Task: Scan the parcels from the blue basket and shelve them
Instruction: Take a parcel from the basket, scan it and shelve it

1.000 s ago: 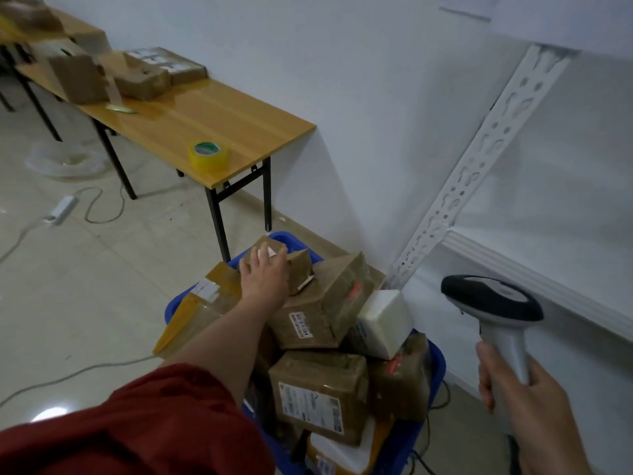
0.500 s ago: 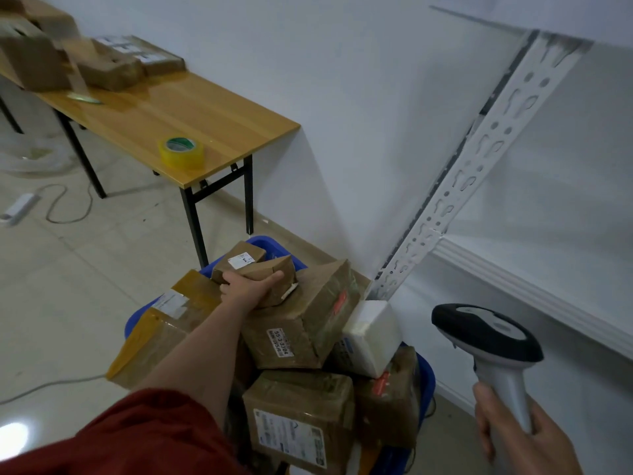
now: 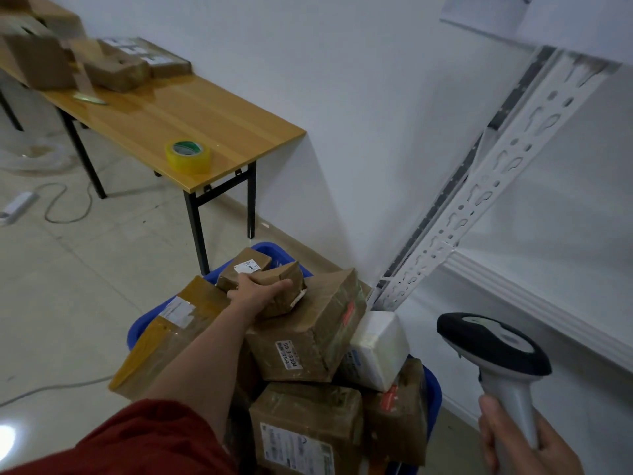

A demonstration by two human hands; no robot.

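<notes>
Left hand (image 3: 255,292) grasps a small brown cardboard parcel (image 3: 278,308) atop the heaped blue plastic basket (image 3: 274,250); right hand (image 3: 513,443) clutches the black-and-grey handheld scanner (image 3: 493,344). Best lift it straight up; its label's probably hidden underneath.

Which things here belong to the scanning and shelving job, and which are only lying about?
For the job: blue basket; small parcel gripped by the left hand; other parcels in the basket; scanner held in the right hand; shelf.

Lying about: tape roll; wooden table; boxes on it; power strip on the floor.
</notes>
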